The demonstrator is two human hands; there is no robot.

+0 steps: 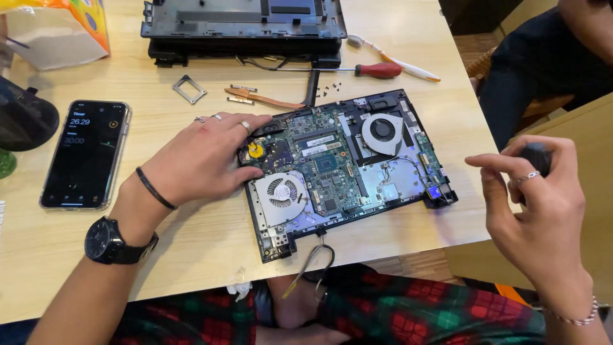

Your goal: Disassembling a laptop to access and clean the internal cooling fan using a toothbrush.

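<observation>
Our left hand [204,160] spread flat on opened laptop base [345,169]; cover off, fans still in; right hand [536,198] grips dark object [535,156].

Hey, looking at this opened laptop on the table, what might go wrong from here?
The tiny loose screws lie unguarded by the red screwdriver and may roll away. The left hand rests bare on the exposed laptop board, risking static or pressure damage. The laptop's front corner overhangs the table edge, so a nudge might tip it.
</observation>
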